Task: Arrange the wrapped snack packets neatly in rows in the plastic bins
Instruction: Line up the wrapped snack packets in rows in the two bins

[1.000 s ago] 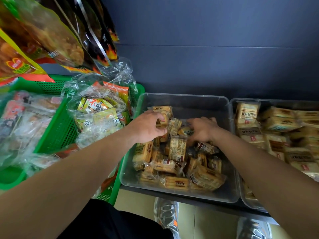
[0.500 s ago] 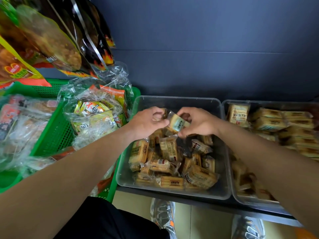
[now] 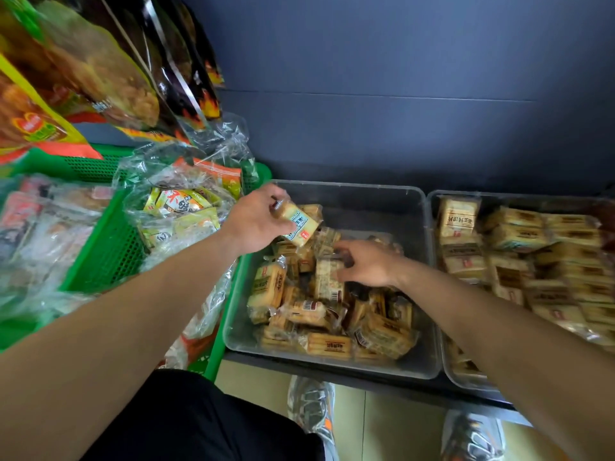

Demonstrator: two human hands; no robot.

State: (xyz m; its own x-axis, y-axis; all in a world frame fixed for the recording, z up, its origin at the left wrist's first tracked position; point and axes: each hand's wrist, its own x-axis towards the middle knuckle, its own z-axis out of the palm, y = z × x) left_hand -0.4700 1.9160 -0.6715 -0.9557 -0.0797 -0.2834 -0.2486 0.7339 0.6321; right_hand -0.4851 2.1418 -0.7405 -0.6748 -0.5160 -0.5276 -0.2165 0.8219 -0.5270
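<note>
at the bottom edge of the frame you see your black shorts point(image 3: 199, 424) and two grey shoes point(image 3: 311, 407) on the pale floor. both your bare forearms run up from the lower corners toward the centre.

just above the shoes sits the clear bin point(image 3: 332, 362), with loose packets point(image 3: 329, 342) piled crooked in its near and middle part. your right hand point(image 3: 369, 265) is low in that pile, palm down, fingers point(image 3: 344, 261) spread and bent onto the wrappers – blurred, so you cannot tell whether it has hold of one or only presses on them.

your left hand point(image 3: 254, 224) is raised over the bin's upper left corner, wrist bent, thumb and fingers pinching one held packet point(image 3: 301, 225), which tilts down toward the right above the pile.

at the right edge the second bin point(image 3: 447, 357) holds stacked packets point(image 3: 519, 237) lying in rough rows. at the left stands the green basket point(image 3: 100, 261) with crinkled clear bags – hanging snack bags point(image 3: 100, 71) fill the upper left, and the dark wall point(image 3: 399, 94) closes the top.
</note>
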